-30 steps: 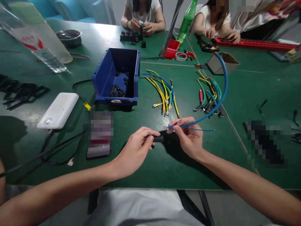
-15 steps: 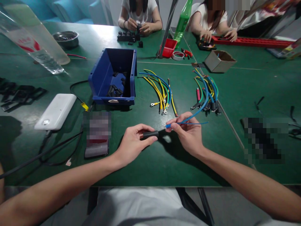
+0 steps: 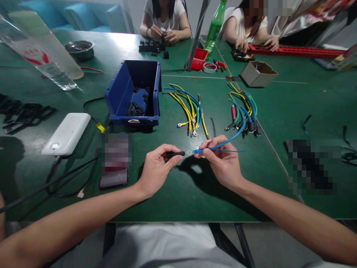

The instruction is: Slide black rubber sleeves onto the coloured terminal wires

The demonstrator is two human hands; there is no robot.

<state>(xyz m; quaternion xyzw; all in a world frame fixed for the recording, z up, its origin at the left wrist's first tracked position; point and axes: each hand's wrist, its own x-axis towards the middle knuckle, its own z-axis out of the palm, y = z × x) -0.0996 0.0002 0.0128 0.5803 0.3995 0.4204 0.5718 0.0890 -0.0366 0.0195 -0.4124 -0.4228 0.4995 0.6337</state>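
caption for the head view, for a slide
Left hand pinches a black tube facing the tip of a thin blue wire held by the right hand over a green table.

A short black rubber sleeve (image 3: 175,153) is pinched in the left hand (image 3: 156,169); a thin blue insulated wire (image 3: 223,143) is held by the right hand (image 3: 223,163), above a green table (image 3: 181,193).

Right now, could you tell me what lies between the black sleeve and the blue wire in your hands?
In the head view, only a short gap over bare green table; black sleeve and blue wire seem apart.
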